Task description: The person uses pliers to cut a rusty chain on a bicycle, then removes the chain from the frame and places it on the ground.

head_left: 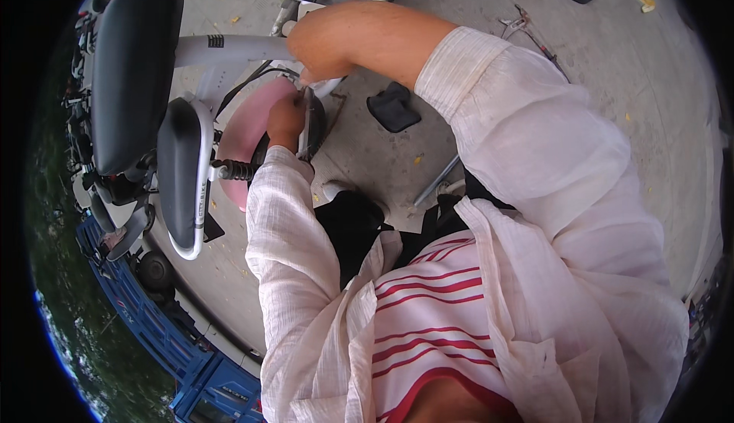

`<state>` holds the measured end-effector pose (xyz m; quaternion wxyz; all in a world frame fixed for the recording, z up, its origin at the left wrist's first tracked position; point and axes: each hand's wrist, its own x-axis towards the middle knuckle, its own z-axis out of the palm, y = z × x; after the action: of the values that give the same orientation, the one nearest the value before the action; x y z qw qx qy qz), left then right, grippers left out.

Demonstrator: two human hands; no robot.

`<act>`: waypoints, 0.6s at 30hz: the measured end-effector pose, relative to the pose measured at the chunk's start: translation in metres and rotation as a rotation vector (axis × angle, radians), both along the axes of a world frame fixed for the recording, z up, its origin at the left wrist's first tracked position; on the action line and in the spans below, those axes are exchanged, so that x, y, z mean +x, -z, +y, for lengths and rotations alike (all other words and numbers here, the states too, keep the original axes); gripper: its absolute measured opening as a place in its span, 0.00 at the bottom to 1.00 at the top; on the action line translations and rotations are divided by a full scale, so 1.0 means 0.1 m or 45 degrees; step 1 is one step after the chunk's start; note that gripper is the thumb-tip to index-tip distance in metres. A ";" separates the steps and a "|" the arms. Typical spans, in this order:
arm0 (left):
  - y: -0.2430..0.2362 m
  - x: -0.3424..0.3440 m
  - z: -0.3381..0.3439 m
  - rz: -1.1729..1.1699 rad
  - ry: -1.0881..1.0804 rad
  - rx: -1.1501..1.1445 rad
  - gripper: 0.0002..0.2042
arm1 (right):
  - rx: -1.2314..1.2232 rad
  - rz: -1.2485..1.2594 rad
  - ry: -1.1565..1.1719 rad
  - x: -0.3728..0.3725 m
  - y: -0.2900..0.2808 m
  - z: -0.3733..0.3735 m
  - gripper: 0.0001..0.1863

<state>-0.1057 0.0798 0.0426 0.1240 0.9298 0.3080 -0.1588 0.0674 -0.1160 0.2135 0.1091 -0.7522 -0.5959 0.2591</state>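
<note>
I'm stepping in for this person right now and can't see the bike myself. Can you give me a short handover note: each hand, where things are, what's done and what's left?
Left hand: down at the rear wheel beside the pink fender, fingers closed at the wheel's edge; what it grips is hidden.
Right hand: resting on the white frame tube above the wheel, fingers curled on it.
Around: two black seats to the left, a black cloth and a metal rod on the concrete.
Done: cannot tell from this view.
Left: work at the wheel appears to be underway; check it by feel.

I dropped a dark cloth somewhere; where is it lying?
In the head view, the dark cloth lies on the concrete ground, centre, just under the right hand.
</note>
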 end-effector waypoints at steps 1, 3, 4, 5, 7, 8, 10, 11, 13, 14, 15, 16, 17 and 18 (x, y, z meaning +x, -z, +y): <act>-0.17 -0.03 -0.01 0.035 -0.037 0.082 0.16 | 0.013 0.018 -0.009 -0.05 -0.01 0.07 0.18; -0.31 0.07 -0.07 -0.070 -0.032 0.105 0.16 | -0.005 0.024 -0.012 -0.04 0.02 0.11 0.18; -0.37 0.01 -0.05 -0.115 -0.052 0.134 0.16 | 0.001 0.028 -0.052 -0.08 0.00 0.17 0.18; -0.35 -0.09 0.05 -0.203 -0.008 0.088 0.14 | 0.007 0.032 -0.090 -0.11 0.00 0.23 0.18; -0.39 -0.22 0.16 -0.235 -0.034 0.045 0.13 | 0.004 0.022 -0.119 -0.16 0.01 0.32 0.18; -0.41 -0.26 0.21 -0.255 -0.044 0.021 0.12 | 0.000 0.013 -0.129 -0.17 0.02 0.36 0.18; -0.47 -0.39 0.27 -0.340 -0.027 0.006 0.12 | 0.001 -0.008 -0.139 -0.19 0.05 0.43 0.18; -0.49 -0.45 0.28 -0.384 -0.020 0.000 0.12 | 0.002 -0.021 -0.144 -0.20 0.06 0.47 0.19; -0.61 -0.48 0.21 -0.506 -0.130 -0.066 0.11 | -0.015 -0.027 -0.135 -0.20 0.10 0.50 0.19; -0.72 -0.48 0.15 -0.566 -0.187 -0.096 0.11 | -0.020 -0.029 -0.134 -0.21 0.10 0.52 0.19; -0.80 -0.48 0.09 -0.584 -0.200 -0.122 0.11 | -0.024 -0.029 -0.134 -0.22 0.11 0.53 0.18; -0.88 -0.49 0.03 -0.607 -0.220 -0.140 0.11 | -0.022 -0.032 -0.142 -0.24 0.11 0.54 0.18; -0.94 -0.53 0.00 -0.629 -0.240 -0.159 0.11 | -0.019 -0.035 -0.151 -0.27 0.12 0.56 0.18; -0.98 -0.60 -0.03 -0.655 -0.223 -0.120 0.11 | -0.019 -0.038 -0.157 -0.29 0.14 0.59 0.18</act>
<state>-0.1656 0.0770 0.1406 0.2544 0.9027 0.3377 0.0797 0.0384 -0.0570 0.1999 0.0786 -0.7187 -0.6407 0.2585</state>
